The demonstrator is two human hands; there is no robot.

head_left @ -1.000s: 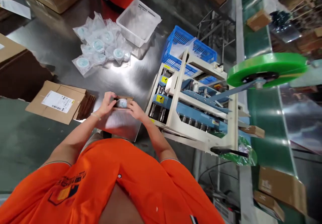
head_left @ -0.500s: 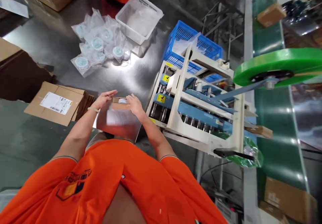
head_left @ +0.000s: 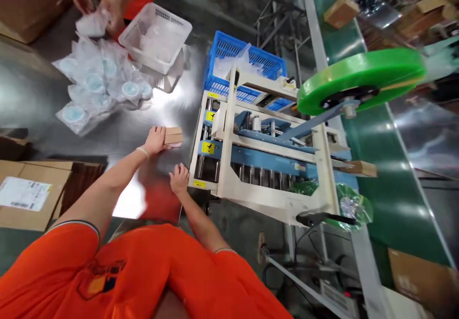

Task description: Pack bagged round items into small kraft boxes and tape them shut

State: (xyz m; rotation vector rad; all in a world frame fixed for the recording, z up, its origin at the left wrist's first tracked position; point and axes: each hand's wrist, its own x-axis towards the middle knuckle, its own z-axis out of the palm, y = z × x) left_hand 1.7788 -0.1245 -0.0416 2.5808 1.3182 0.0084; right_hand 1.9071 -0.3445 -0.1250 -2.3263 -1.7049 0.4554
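Steel tabletop (head_left: 107, 135), left hand (head_left: 155, 140) open against a small cardboard box (head_left: 174, 136), right hand (head_left: 178, 178) open, empty, just below.

We have a small cardboard box (head_left: 174, 137) on the steel table (head_left: 172, 104), with a carton sealing machine (head_left: 265, 161) just to its right. Behind the box lies a heap of bagged round parts (head_left: 100, 80), and beside that heap, further back, stands a plastic basket (head_left: 155, 37). A plastic crate (head_left: 244, 56) sits directly behind the machine. To the machine's right runs a conveyor belt (head_left: 398, 204), and a flattened carton (head_left: 28, 194) lies well left of the box.
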